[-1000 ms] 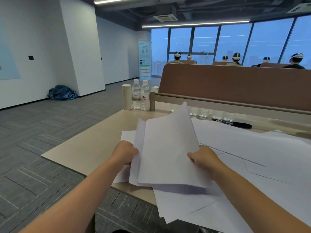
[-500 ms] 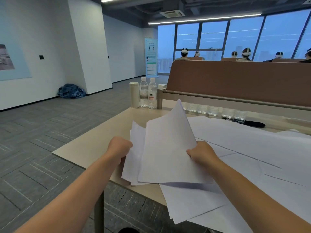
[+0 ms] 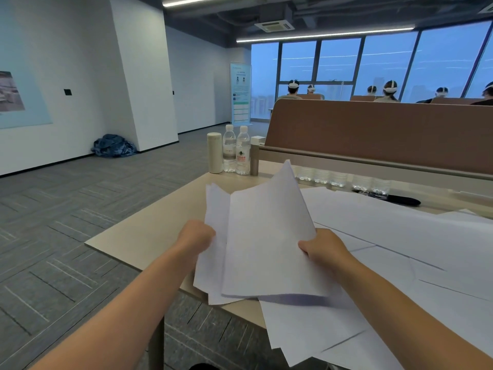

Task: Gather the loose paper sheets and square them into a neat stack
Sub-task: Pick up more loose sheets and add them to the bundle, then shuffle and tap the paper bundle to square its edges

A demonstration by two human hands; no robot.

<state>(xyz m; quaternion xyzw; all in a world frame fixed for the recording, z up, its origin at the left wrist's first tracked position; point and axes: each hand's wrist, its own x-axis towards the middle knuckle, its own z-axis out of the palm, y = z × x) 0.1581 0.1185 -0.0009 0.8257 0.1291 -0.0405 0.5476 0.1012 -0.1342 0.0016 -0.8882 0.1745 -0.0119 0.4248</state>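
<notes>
While left hand (image 3: 196, 237) grips sheets (image 3: 266, 236), right hand (image 3: 324, 249) pinches them

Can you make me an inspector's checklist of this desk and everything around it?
Surface: beige table.
Job's things: held sheets fanned unevenly and tilted up; loose sheets spread across the right side, some overhanging the near edge.
Clutter: water bottles, white flask, black marker.
Hands: left hand and right hand each grip a side edge of the held sheets.
Cables: nothing seen.
Surroundings: brown partition, blue bundle on the floor, people in headsets by the windows.
</notes>
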